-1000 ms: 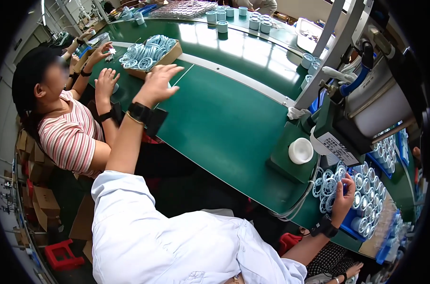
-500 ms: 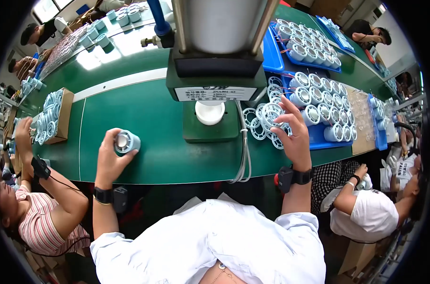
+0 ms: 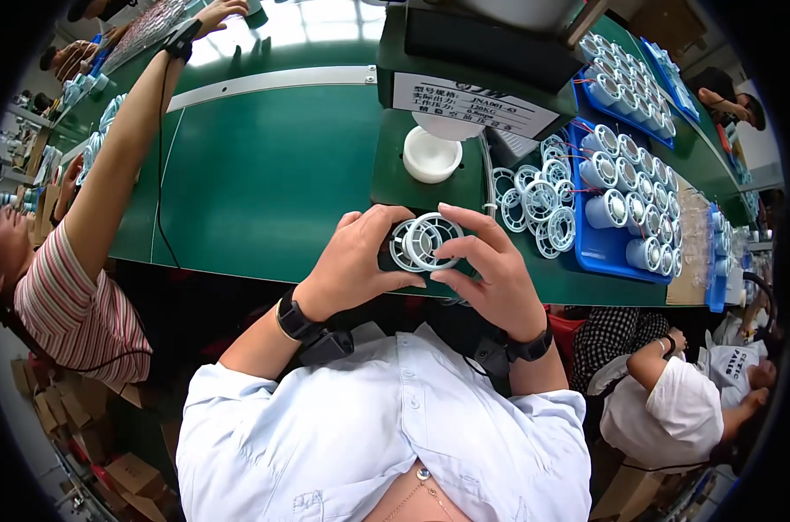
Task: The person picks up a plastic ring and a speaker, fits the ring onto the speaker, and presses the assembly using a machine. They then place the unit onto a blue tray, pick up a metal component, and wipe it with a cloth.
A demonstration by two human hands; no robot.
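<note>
Both my hands meet over the table's near edge, just in front of a press (image 3: pixel 477 96) with a round white cup-shaped seat (image 3: pixel 432 157). My left hand (image 3: pixel 347 265) wraps round a light blue cylindrical housing (image 3: pixel 398 247), mostly hidden by the fingers and by what is in front of it. Between the fingers and thumb of my right hand (image 3: pixel 497 277), a pale blue spoked ring (image 3: pixel 436 228) is held at the housing's open face. The ring overlaps the housing in view; whether it is seated there I cannot tell.
Right of the press lies a loose pile of spoked rings (image 3: pixel 541 202). Beyond it, a blue tray (image 3: pixel 593 259) carries rows of housings with red wires. A co-worker in a striped shirt (image 3: pixel 77 300) reaches an arm (image 3: pixel 129 130) across the table at left. Another person (image 3: pixel 665 400) sits at right.
My left hand has brought the housing rightward, and my right hand has brought a ring left from the pile to meet it. The view has shifted. The left co-worker's arm now stretches far forward.
</note>
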